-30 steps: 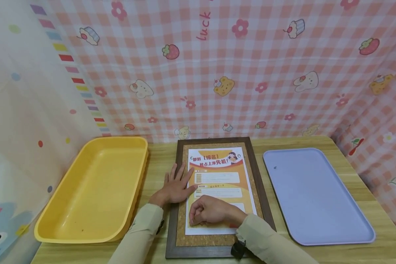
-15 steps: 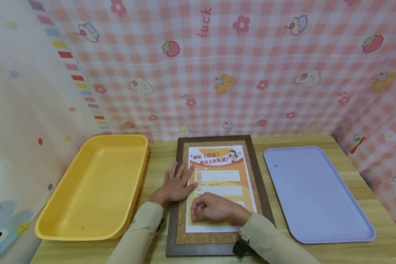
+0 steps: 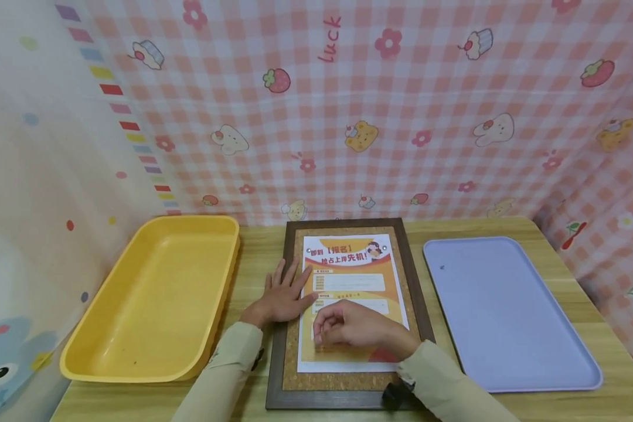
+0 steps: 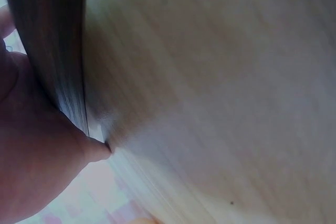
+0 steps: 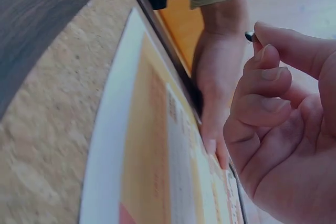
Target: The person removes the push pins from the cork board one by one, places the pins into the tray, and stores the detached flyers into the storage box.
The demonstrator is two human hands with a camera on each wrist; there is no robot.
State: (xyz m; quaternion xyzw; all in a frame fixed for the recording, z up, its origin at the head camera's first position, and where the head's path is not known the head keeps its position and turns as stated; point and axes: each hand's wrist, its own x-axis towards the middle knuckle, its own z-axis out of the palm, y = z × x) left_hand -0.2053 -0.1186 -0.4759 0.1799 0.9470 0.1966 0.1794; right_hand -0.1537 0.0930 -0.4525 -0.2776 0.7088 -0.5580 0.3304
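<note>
An orange and white printed poster [image 3: 348,281] lies on a cork board [image 3: 327,382] with a dark wooden frame [image 3: 418,293]. Two small round tacks [image 3: 384,248] show at the poster's top corners. My left hand [image 3: 281,300] rests with fingers spread over the board's left side, fingertips on the poster's edge. Above the poster's lower half is my right hand [image 3: 356,325], fingers curled. In the right wrist view it pinches a small dark, shiny thumbtack [image 5: 249,36] between thumb and index fingertip, held above the paper.
To the left stands a deep yellow tray [image 3: 232,275]. A shallow purple tray [image 3: 511,316] lies to the right, with a tiny dark piece [image 3: 442,268] near its upper left corner. Behind the wooden table [image 3: 258,246] hangs a pink checked cloth [image 3: 316,117].
My right hand has shifted slightly right and away over the poster, and its fingertips have loosened from the lower left part of the sheet. The left hand stays in place.
</note>
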